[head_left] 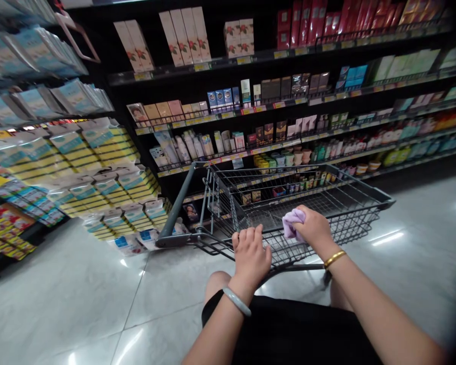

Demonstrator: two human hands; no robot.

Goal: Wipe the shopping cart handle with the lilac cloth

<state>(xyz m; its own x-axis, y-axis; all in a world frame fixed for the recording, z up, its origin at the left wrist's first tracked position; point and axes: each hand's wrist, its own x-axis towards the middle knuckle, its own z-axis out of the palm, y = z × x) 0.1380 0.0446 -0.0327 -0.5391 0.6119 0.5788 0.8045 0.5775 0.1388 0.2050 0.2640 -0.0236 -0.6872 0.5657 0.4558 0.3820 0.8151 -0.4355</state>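
Note:
A grey wire shopping cart (pixel 349 188) stands in front of me in a store aisle, and its basket holds nothing that I can see. My left hand (pixel 251 253) is closed round the cart's handle bar, with a pale bangle on the wrist. My right hand (pixel 313 228) rests on the same bar further right and is closed on a small lilac cloth (pixel 292 222). A gold bangle sits on that wrist. My knees and a black skirt show just below the handle.
Black shelves (pixel 289 104) full of boxed cosmetics and bottles run ahead and to the right. At the left, stacked packs (pixel 99 167) in yellow and blue rise from the floor. Glossy grey floor tiles (pixel 79 304) lie around the cart.

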